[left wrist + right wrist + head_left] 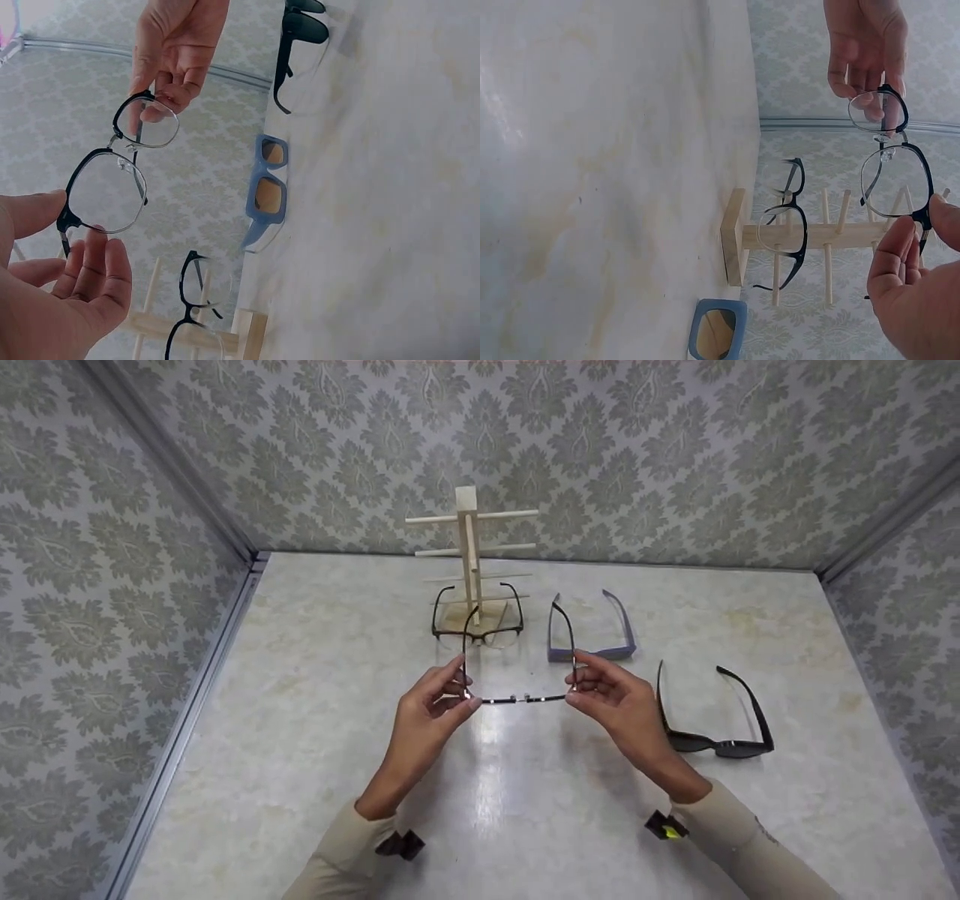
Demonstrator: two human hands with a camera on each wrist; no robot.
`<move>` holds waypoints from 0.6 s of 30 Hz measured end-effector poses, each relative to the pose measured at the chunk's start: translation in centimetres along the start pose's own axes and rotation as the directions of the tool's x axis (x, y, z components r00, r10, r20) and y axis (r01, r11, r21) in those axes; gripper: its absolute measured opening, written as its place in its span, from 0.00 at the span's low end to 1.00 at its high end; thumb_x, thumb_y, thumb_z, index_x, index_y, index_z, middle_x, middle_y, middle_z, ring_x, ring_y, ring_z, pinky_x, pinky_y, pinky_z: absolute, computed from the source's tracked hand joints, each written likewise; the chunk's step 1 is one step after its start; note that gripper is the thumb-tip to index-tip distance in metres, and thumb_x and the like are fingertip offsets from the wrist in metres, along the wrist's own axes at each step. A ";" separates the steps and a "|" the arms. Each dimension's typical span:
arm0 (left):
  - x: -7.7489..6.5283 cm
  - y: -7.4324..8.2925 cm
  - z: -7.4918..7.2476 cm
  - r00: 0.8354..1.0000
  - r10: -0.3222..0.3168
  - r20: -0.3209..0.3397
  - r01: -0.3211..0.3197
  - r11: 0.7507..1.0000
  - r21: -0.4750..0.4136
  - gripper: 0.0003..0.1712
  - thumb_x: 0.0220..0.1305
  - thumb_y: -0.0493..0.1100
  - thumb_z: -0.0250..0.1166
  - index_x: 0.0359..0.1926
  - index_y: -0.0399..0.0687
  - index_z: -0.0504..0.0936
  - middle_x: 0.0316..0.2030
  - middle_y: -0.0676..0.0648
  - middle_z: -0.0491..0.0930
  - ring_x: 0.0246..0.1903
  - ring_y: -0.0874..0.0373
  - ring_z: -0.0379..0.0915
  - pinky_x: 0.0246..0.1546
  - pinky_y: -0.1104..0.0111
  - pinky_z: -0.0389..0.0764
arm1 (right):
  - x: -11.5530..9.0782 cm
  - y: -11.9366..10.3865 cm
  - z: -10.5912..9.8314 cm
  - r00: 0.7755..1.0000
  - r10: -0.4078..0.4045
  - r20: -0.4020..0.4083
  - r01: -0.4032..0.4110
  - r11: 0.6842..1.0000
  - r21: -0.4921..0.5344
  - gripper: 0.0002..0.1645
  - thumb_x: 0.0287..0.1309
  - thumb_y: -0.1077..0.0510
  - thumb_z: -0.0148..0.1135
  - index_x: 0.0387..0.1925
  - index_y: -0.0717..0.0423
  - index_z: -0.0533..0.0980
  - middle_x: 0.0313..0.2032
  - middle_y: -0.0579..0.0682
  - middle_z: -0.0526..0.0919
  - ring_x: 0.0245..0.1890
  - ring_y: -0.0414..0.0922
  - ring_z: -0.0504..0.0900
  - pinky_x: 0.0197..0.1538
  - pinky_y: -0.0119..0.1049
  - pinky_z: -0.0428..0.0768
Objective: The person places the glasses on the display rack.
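Note:
Both hands hold a pair of black half-rim eyeglasses point(517, 700) up over the table, temples unfolded and pointing away. My left hand point(431, 705) pinches the left hinge corner between thumb and fingers. At the opposite corner, my right hand point(619, 697) grips the frame the same way. Clear lenses point(109, 191) and nose pads show in the left wrist view. Beyond them stands a wooden display rack point(466, 532) with several pegs. Another pair of dark-rimmed eyeglasses point(478, 637) sits low on that rack, its temples towards the back.
Blue-framed sunglasses point(592, 653) with brown lenses lie right of the rack, temples unfolded. Black sunglasses point(739, 748) rest farther right, close by the right wrist. Patterned walls point(487, 442) enclose the pale marbled table point(300, 780) at the back and sides.

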State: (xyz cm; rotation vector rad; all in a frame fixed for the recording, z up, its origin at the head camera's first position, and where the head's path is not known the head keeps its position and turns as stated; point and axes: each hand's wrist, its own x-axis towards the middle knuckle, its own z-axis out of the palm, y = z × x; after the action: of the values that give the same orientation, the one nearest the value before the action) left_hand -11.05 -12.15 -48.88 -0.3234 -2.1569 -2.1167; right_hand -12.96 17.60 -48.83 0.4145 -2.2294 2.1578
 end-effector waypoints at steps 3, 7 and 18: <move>0.2 0.0 -0.6 1.000 0.010 -0.008 -0.010 1.000 0.005 0.36 0.69 0.26 0.74 0.76 0.31 0.75 0.53 0.35 0.81 0.50 0.54 0.83 0.55 0.67 0.88 | 0.6 -0.1 0.5 1.000 0.000 0.009 -0.001 1.000 0.007 0.36 0.66 0.74 0.74 0.74 0.65 0.76 0.53 0.65 0.87 0.53 0.50 0.88 0.57 0.37 0.88; 0.5 0.4 -1.3 1.000 0.012 -0.012 -0.012 1.000 0.016 0.37 0.70 0.26 0.73 0.77 0.30 0.73 0.53 0.34 0.81 0.50 0.54 0.83 0.54 0.68 0.87 | 1.5 -0.3 1.0 1.000 0.000 0.026 0.000 1.000 0.010 0.37 0.67 0.73 0.73 0.76 0.66 0.74 0.53 0.63 0.87 0.55 0.49 0.88 0.58 0.37 0.87; 2.8 0.1 -2.8 0.999 -0.006 -0.039 0.007 1.000 0.019 0.36 0.70 0.26 0.72 0.77 0.26 0.72 0.54 0.34 0.81 0.50 0.56 0.83 0.54 0.67 0.87 | 4.7 -0.7 1.8 0.995 0.079 0.056 -0.081 0.996 0.043 0.36 0.69 0.71 0.73 0.76 0.64 0.75 0.54 0.62 0.86 0.53 0.52 0.88 0.55 0.36 0.89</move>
State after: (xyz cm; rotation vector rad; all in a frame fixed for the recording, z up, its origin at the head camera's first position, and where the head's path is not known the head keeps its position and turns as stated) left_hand -13.98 -14.76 -48.07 -0.2712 -2.1577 -2.0865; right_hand -17.07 15.00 -47.29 0.3957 -2.2665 2.2668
